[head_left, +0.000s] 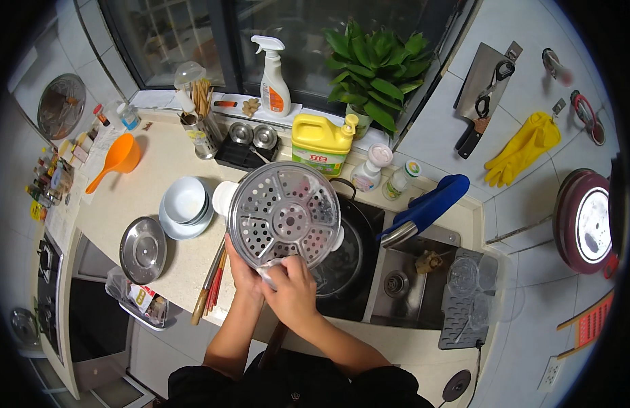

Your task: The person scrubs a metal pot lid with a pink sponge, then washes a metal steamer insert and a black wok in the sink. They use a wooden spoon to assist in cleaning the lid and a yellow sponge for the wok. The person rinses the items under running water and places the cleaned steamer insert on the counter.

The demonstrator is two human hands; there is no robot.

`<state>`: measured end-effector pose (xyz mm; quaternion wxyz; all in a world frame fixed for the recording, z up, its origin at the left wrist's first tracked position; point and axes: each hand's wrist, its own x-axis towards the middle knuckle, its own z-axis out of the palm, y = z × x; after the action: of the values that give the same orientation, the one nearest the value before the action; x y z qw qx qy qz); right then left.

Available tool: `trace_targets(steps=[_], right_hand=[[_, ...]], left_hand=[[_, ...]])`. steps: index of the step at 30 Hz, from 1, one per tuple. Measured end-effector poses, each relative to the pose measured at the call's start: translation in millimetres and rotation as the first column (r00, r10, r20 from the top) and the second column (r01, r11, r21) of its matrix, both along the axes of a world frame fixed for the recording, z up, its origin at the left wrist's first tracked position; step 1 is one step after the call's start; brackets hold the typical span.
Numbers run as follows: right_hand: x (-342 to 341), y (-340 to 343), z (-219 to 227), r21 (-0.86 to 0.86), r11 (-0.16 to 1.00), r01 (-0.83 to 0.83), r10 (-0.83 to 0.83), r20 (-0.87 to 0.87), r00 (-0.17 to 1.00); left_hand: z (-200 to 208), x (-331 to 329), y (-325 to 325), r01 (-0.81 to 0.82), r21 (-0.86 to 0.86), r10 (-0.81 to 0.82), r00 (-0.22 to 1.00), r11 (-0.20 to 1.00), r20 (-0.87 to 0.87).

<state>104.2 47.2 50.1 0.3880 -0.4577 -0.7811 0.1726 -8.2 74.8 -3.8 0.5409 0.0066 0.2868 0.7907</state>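
Note:
A round metal steamer tray point(284, 212), with rows of holes and spoke-like ridges, is held up over the counter. Pale handles stick out at its left and lower right. My left hand point(243, 268) grips its near left edge from below, the fingers partly hidden under the metal. At the near rim, the fingers of my right hand point(291, 285) are closed on a small whitish cloth point(269, 269) pressed against the metal. A dark wok point(342, 255) sits behind and to the right, partly covered by the tray. Chopsticks point(216, 282) lie left of my left hand.
Left stand stacked bowls point(186, 202), a steel basin point(143, 250) and an orange ladle point(118, 160). A yellow jug point(322, 141), spray bottle point(274, 85) and potted plant point(376, 68) line the back. At right, blue cloth point(434, 200) hangs by the sink point(396, 302); a cleaver point(482, 88) is wall-hung.

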Motion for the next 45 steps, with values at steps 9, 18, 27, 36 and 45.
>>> trace_targets(steps=[9, 18, 27, 36, 45], right_hand=[[52, 24, -19, 0.093, 0.974, 0.207, -0.209, 0.021, 0.978], [58, 18, -11, 0.084, 0.994, 0.067, -0.069, 0.024, 0.997], [70, 31, -14, 0.111, 0.988, 0.109, -0.118, 0.071, 0.99], [67, 89, 2, -0.037, 0.926, 0.376, -0.378, -0.135, 0.916], [14, 72, 27, -0.001, 1.0, -0.01, 0.01, -0.275, 0.961]], left_hand=[[2, -22, -4, 0.116, -0.07, -0.104, 0.983, 0.991, 0.153], [10, -19, -8, 0.089, -0.124, -0.068, 0.983, 0.988, 0.169], [9, -29, -8, 0.12, -0.094, -0.105, 0.984, 0.988, 0.142], [-18, -37, -26, 0.266, -0.113, -0.26, 0.963, 0.957, 0.067], [-5, -5, -21, 0.262, -0.2, -0.29, 0.949, 0.944, -0.123]])
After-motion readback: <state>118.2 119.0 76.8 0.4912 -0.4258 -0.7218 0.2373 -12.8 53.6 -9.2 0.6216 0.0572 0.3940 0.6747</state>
